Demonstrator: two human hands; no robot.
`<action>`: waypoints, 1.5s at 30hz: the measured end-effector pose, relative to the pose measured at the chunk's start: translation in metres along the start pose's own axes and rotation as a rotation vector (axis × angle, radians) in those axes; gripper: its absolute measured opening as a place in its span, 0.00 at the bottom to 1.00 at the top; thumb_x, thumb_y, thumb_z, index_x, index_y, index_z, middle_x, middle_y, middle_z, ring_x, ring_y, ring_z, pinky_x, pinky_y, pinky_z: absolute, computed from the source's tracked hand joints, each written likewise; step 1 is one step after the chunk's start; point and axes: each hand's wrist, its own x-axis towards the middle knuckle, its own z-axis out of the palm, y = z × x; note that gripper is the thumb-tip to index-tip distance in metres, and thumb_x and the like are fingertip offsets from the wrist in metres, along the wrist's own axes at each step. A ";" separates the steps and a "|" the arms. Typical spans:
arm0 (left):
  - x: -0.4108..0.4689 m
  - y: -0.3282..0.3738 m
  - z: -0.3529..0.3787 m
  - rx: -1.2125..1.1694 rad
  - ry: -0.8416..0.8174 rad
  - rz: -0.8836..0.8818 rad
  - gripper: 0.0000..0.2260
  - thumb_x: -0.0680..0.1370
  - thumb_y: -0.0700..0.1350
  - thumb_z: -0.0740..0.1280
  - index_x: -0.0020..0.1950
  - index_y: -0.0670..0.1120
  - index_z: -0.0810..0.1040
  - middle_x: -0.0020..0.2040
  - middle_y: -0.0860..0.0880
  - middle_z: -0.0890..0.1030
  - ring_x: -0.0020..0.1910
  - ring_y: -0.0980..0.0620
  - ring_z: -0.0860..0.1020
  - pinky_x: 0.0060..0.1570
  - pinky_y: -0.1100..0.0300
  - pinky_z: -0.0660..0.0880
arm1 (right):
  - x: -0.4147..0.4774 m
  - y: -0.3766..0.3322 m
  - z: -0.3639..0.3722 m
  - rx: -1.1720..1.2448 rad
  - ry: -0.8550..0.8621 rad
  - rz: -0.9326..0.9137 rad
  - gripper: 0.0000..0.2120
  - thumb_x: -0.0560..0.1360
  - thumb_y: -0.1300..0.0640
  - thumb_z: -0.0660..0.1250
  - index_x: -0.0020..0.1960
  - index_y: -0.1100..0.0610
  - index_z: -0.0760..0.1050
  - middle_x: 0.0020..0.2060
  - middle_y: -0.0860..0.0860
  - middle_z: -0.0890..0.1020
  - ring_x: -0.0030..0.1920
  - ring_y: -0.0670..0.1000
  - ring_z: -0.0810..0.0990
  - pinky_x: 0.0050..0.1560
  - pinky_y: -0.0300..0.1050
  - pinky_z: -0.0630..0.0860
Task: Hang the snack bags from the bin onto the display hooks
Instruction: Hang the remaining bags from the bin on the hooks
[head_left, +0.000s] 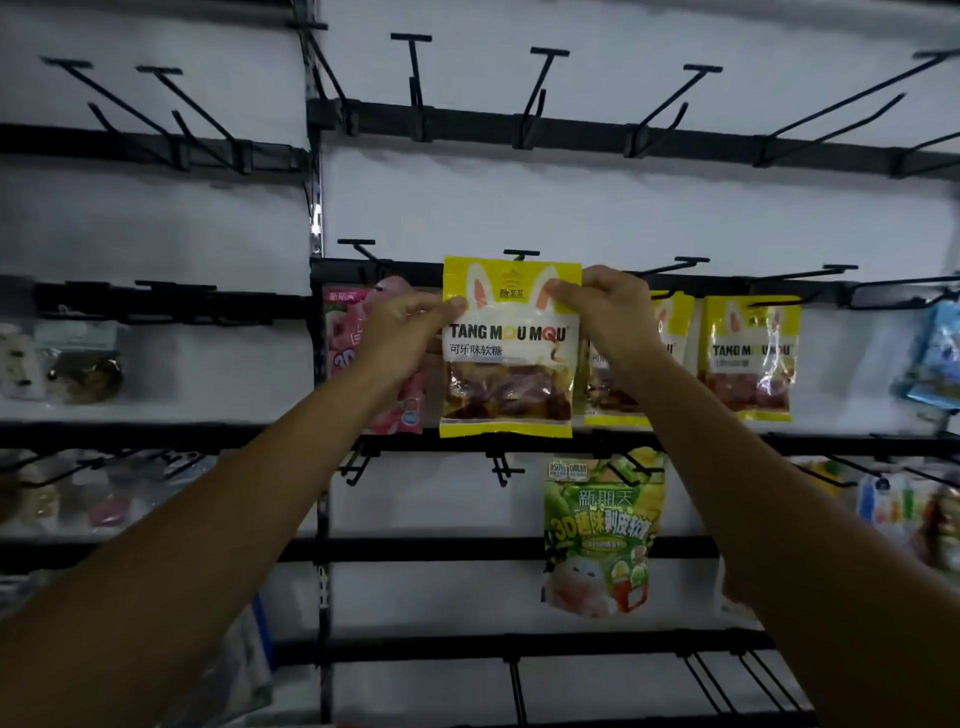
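We see both arms reaching far up to the middle row of the display, with the yellow bag (506, 358) held flat and upright between the two hands, its printed face toward us. The left hand (410, 325) pinches the bag's left edge just below the top corner, thumb on the front and the other fingers curled behind. The right hand (605, 306) pinches the upper right corner the same way, its thumb lying over the printed rabbit ear. So the bag hangs between the hands and a little nearer to us than they are, most of it drooping below the two grips. Its top edge sits right at the tip of a hook (521, 254) that juts from the black rail (727, 285). The hook's crossbar shows just above the bag's middle, but we cannot tell whether the hook has entered the bag's hole. Left of the bag, partly hidden behind the left hand, a pink bag (345, 332) hangs on the same rail. To the right, a second yellow bag (672, 322) hangs behind the right wrist, and a third yellow bag (748, 358) hangs just beside that one. A blue bag (940, 353) shows at the far right edge. One row down, a green bag (597, 530) hangs below and slightly right of the bag in hand. The top row carries bare hooks (413, 57) against the white wall (571, 208). The bay to the left holds blurred goods (83, 374) that we cannot make out.
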 end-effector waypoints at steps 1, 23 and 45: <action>0.005 0.000 0.002 0.012 0.018 0.012 0.07 0.77 0.47 0.70 0.47 0.44 0.83 0.45 0.44 0.85 0.39 0.49 0.84 0.37 0.59 0.79 | 0.006 0.004 -0.001 0.008 0.011 -0.009 0.21 0.72 0.52 0.75 0.46 0.72 0.76 0.34 0.61 0.75 0.33 0.53 0.73 0.34 0.49 0.71; 0.023 -0.044 0.018 0.140 0.193 0.149 0.10 0.79 0.45 0.68 0.48 0.39 0.83 0.43 0.46 0.85 0.39 0.54 0.83 0.38 0.60 0.80 | 0.034 0.062 0.014 0.106 0.006 -0.088 0.18 0.74 0.56 0.74 0.40 0.71 0.75 0.31 0.60 0.74 0.31 0.53 0.69 0.33 0.42 0.68; -0.018 -0.107 0.022 0.261 0.132 -0.028 0.07 0.74 0.42 0.74 0.49 0.43 0.79 0.42 0.50 0.82 0.44 0.51 0.81 0.45 0.56 0.80 | -0.031 0.113 0.024 -0.458 0.092 0.066 0.12 0.77 0.55 0.71 0.56 0.61 0.79 0.48 0.53 0.85 0.45 0.49 0.82 0.45 0.40 0.78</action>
